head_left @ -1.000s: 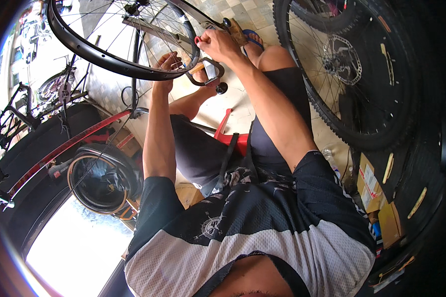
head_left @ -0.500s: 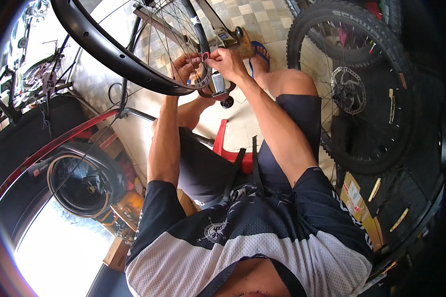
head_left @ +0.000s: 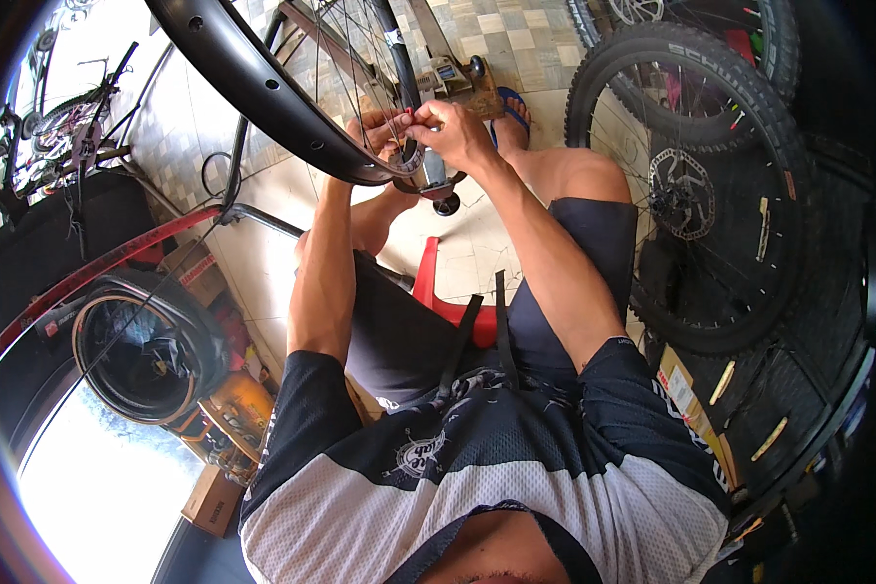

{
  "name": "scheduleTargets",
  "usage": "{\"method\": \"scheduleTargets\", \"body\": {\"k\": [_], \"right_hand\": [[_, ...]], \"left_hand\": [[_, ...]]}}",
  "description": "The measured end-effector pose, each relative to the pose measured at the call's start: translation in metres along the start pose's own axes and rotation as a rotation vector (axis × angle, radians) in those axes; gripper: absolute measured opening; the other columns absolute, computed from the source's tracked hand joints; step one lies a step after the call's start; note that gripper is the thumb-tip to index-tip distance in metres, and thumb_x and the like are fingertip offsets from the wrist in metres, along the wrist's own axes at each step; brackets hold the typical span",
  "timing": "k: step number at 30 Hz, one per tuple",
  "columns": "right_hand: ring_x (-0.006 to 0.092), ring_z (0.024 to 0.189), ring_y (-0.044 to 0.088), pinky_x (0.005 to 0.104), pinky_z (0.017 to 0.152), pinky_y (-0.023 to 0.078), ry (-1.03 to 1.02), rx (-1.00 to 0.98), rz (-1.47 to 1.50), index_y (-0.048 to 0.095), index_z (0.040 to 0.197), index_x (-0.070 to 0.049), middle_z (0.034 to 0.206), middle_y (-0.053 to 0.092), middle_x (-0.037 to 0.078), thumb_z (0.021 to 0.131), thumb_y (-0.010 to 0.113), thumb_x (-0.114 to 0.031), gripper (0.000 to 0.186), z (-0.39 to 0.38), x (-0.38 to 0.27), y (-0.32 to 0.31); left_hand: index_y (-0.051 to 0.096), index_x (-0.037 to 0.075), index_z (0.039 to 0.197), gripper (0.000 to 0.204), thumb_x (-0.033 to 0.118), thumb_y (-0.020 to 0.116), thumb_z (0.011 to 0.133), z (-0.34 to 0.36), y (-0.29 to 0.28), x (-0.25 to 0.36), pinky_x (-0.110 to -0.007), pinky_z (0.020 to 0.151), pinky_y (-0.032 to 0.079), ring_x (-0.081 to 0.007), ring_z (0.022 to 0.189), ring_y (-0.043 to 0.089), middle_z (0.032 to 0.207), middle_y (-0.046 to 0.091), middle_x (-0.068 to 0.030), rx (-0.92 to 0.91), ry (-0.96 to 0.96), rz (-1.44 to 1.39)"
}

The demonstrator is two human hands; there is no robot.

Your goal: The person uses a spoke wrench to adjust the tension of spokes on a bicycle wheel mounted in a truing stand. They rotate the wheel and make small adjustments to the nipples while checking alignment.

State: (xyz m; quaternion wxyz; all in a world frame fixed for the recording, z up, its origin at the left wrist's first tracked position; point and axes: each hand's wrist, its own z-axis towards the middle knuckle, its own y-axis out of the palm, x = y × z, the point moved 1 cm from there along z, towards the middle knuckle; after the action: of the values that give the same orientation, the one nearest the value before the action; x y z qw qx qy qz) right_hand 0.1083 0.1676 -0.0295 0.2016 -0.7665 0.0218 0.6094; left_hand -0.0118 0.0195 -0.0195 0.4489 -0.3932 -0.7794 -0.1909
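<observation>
A black bicycle wheel rim (head_left: 280, 90) with thin spokes stands in front of me, held in a metal truing stand (head_left: 432, 173). Both my hands meet at the near end of the rim, among the spokes. My right hand (head_left: 457, 134) pinches a small red spoke wrench (head_left: 410, 112), mostly covered by the fingers. On the other side of it, my left hand (head_left: 376, 128) has its fingers closed by the spokes, close against the right fingertips. What the left fingers grip is hidden.
To my right lean knobby-tyred wheels (head_left: 579, 107) with disc rotors. A red stool (head_left: 428, 277) shows between my legs. At left are a red bar (head_left: 88, 277), stacked tyres (head_left: 190, 321) and a cardboard box (head_left: 211, 498). Bicycles (head_left: 78, 136) stand farther off.
My fingers have closed further over the red spoke wrench, which showed as a ring before. The hands have drawn together, and the whole view has shifted slightly.
</observation>
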Motion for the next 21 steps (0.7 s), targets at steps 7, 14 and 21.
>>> {"method": "scheduleTargets", "body": {"k": [7, 14, 21], "right_hand": [[0.0149, 0.082, 0.07, 0.0298, 0.074, 0.053, 0.025, -0.052, 0.133, 0.069, 0.101, 0.0, 0.091, 0.074, 0.01, 0.09, 0.073, -0.017, 0.021, 0.004, 0.007, -0.002], [0.0156, 0.087, 0.07, 0.03, 0.078, 0.055, 0.082, -0.04, 0.052, 0.07, 0.107, 0.001, 0.096, 0.075, 0.01, 0.094, 0.065, -0.011, 0.019, 0.011, 0.019, 0.003], [0.0167, 0.086, 0.07, 0.0305, 0.077, 0.054, 0.024, -0.012, 0.084, 0.07, 0.105, 0.001, 0.093, 0.074, 0.011, 0.093, 0.065, -0.013, 0.02, 0.012, 0.016, 0.004]], "left_hand": [[0.066, 0.005, 0.085, 0.032, 0.034, 0.077, 0.091, 0.001, 0.007, 0.001, -0.02, 0.057, 0.041, -0.0055, 0.063, 0.055, 0.072, 0.063, 0.0007, 0.008, 0.035, -0.128], [0.064, 0.006, 0.068, 0.033, 0.025, 0.082, 0.087, 0.016, 0.011, -0.011, -0.023, 0.046, 0.037, -0.0033, 0.054, 0.052, 0.059, 0.06, 0.0022, 0.128, 0.267, -0.018], [0.067, 0.005, 0.073, 0.033, 0.031, 0.076, 0.092, 0.009, 0.015, -0.005, -0.024, 0.049, 0.037, -0.0045, 0.056, 0.051, 0.061, 0.057, 0.0019, 0.154, 0.282, 0.006]]}}
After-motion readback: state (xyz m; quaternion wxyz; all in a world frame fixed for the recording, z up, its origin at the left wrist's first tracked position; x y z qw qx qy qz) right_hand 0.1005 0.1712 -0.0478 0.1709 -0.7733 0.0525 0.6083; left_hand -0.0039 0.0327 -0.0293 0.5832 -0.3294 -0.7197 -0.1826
